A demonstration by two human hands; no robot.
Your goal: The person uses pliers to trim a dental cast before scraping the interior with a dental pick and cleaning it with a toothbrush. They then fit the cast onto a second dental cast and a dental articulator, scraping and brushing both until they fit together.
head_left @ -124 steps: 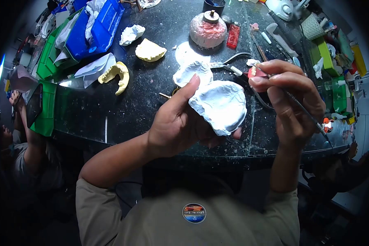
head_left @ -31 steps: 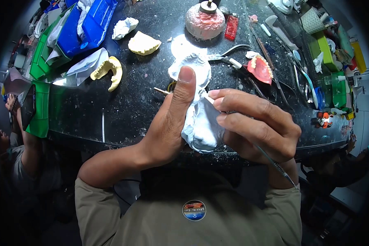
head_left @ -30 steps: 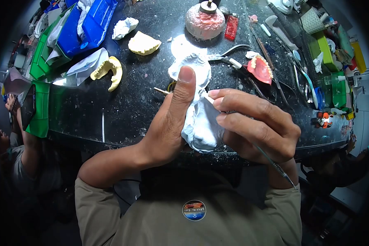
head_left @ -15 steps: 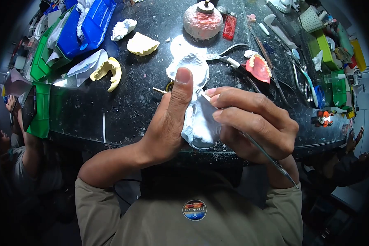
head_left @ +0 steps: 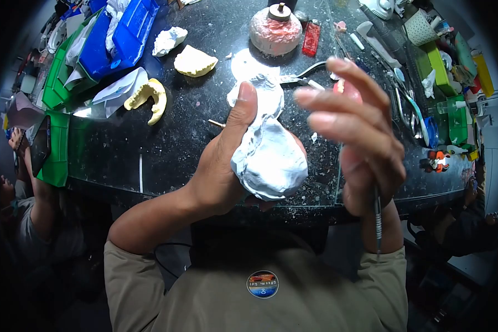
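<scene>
My left hand (head_left: 221,149) is wrapped round a lumpy white putty mould (head_left: 274,160), its thumb pressed along the left side. The mould's broad lower face is turned up, and a second white lobe reaches up past the thumb. To the right, apart from the mould, is my right hand (head_left: 373,130), blurred, with several fingers raised. A slim metal dental tool (head_left: 378,221) stays in that hand, its ridged handle pointing down; the other end is hidden. Behind the raised fingers, a pink denture (head_left: 348,92) is partly covered.
Yellow dental casts (head_left: 195,61) and a white lump (head_left: 170,41) lie on the dark bench (head_left: 105,149). A pink-smeared round pot (head_left: 275,34) stands at the back. Blue (head_left: 130,41) and green bins line the left; hand tools (head_left: 418,113) crowd the right. Other people sit at both sides.
My right hand has drawn away from the mould to the right and lifted its fingers, the tool now hanging more upright. The mould has turned in my left hand, showing its broad face.
</scene>
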